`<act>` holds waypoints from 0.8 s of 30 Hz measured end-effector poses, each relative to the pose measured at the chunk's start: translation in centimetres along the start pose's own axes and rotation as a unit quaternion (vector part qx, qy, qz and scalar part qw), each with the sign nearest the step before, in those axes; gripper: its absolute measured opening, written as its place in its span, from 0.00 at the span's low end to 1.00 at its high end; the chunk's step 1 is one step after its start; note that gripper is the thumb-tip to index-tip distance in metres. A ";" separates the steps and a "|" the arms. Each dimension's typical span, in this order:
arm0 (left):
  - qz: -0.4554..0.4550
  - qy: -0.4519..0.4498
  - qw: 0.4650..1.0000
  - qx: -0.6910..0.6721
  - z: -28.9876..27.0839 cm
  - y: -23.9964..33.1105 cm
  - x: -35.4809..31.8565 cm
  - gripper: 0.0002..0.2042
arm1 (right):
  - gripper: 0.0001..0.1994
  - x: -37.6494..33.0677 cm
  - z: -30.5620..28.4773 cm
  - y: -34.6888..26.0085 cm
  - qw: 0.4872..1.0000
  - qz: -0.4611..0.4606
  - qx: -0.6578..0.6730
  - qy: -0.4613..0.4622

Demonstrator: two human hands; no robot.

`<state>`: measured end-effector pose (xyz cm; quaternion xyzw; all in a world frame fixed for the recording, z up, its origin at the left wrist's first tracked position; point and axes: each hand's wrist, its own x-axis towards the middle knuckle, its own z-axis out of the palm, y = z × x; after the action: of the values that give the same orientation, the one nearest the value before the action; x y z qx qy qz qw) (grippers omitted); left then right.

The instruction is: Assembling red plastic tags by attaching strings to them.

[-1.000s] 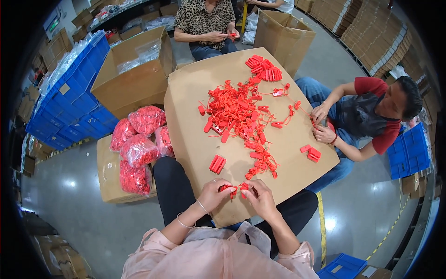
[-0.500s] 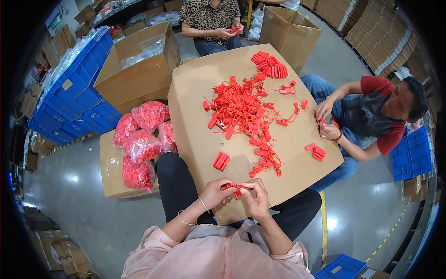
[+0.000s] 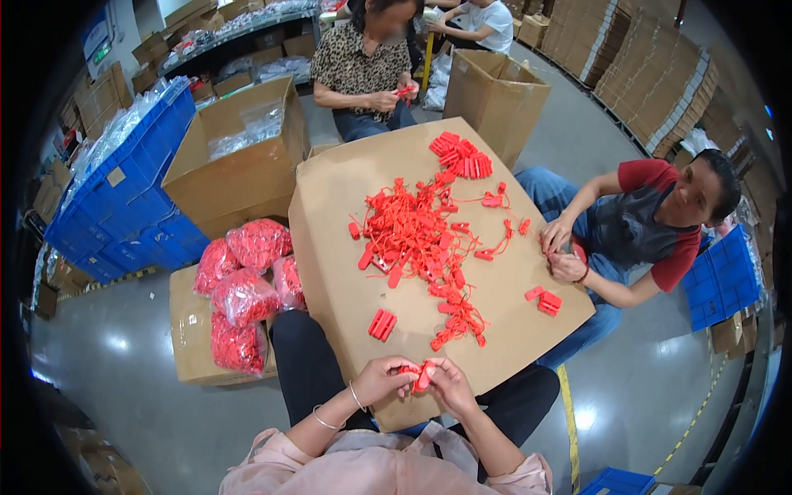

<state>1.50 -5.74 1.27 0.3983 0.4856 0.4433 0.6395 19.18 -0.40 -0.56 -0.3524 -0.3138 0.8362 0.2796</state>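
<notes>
red piece (image 3: 423, 377) pinched in the fingers of both hands

from my remote seat i have both hands over the near corner of the cardboard-covered worktop (image 3: 511, 289). the left hand (image 3: 379, 381) has its thumb and fingertips clamped on the red piece from the left; the right hand (image 3: 453, 389) pinches it from the right. the piece sits right at the fingertips, in the narrow space where the two hands almost meet. the fingers cover much of it, so i cannot tell whether it is one part or two pressed together.

just beyond the left hand i see a small stack of red pieces (image 3: 382, 324), lined up side by side and apart from the fingers. past the right hand, a trail of corded red pieces (image 3: 458, 323) runs into the big tangled heap (image 3: 408, 231) mid-worktop. a larger row of red pieces (image 3: 462, 157) lies near the far edge, and a short stack (image 3: 549, 303) near the right edge.

on my right, a co-worker's hands (image 3: 565, 254) work at the worktop's side; across from me, another co-worker's hands (image 3: 396, 96) hold something red. to the left, clear bags of red pieces (image 3: 247, 295) rest on a closed carton (image 3: 188, 334).
</notes>
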 end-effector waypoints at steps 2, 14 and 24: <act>-0.054 -0.021 0.998 0.006 -0.3 -0.6 0.3 0.12 | 0.11 -0.3 0.1 -0.7 0.998 0.042 -0.043 -0.007; -0.064 0.102 0.989 -0.087 -3.0 -1.4 -1.1 0.14 | 0.09 16.1 3.8 -30.5 0.963 -0.254 -0.094 0.005; -0.062 0.090 0.994 -0.025 -4.1 -1.0 0.1 0.12 | 0.13 15.5 2.6 -14.0 0.892 -0.176 -0.319 -0.269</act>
<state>-2.25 -5.58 -0.58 0.3094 0.5536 0.4491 0.6293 11.41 18.50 4.52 -0.1235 -0.6833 0.6913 0.1998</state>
